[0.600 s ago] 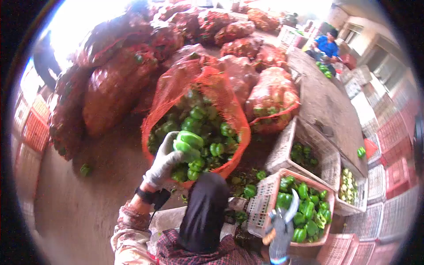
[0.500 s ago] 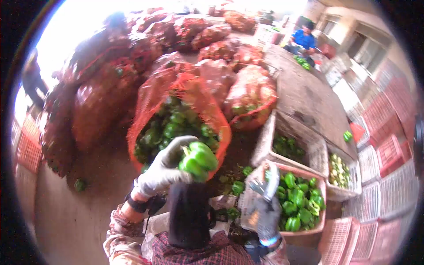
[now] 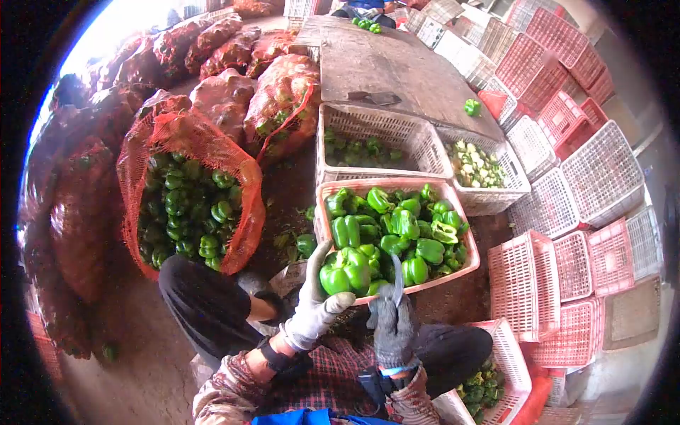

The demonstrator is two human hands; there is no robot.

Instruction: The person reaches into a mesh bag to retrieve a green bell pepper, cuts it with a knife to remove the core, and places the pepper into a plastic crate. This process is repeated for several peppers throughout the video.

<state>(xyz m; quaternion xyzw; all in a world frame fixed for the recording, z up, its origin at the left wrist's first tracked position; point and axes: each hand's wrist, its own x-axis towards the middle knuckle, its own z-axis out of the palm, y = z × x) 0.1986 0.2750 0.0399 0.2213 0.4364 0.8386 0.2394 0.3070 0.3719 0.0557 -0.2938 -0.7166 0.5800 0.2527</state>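
The pale-gloved left hand (image 3: 315,312) cups a large green pepper (image 3: 343,271) over the near left corner of a pink-rimmed crate (image 3: 453,274). Its fingers lie along the pepper's left side and the thumb across the lower face, spread only as wide as the pepper, an arrangement that leaves the right side exposed. The dark-gloved right hand (image 3: 394,331) has its fingers curled tightly around a curved knife (image 3: 397,270), the handle hidden; the blade points upward and away from the body, probably for safety. Whether it touches any pepper, I cannot tell.

Beside the right leg, a smaller crate (image 3: 518,382) of darker peppers sits within arm's reach. The pink-rimmed crate, heaped with glossy peppers, stands directly ahead, handy to both arms. To the left, a red mesh bag (image 3: 202,134) gapes toward the knees, presumably so its peppers are easy to pick out.

Beyond, a white crate (image 3: 386,117) holds a shallow layer of peppers, and another crate (image 3: 489,202) keeps pale pieces separate. Farther back lie a wooden platform (image 3: 397,67) and filled sacks (image 3: 283,99).
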